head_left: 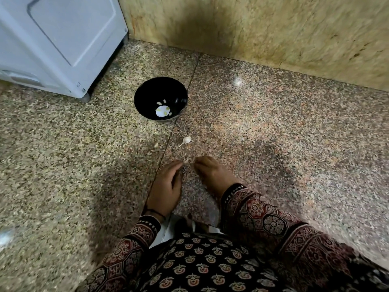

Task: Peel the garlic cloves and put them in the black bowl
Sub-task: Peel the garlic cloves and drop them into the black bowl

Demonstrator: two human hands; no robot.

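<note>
Both the left hand [166, 186] and right hand [210, 171] pinch a small, blurred garlic clove [186, 160].

The person wears a dark garment with long sleeves [271, 224], printed in deep red, black and cream — big octagon medallions with flower shapes inside, and narrow patterned bands between them. Each cuff [232, 191] ends in a black border with a row of small cream triangles, and on the wrist of the left hand [166, 188] there is a thin black thread, tied like a bracelet, just above the cuff. The front of the clothing [202, 264], low in the view, is black with rows of small round motifs in red and cream — a different print from the sleeves.
</note>
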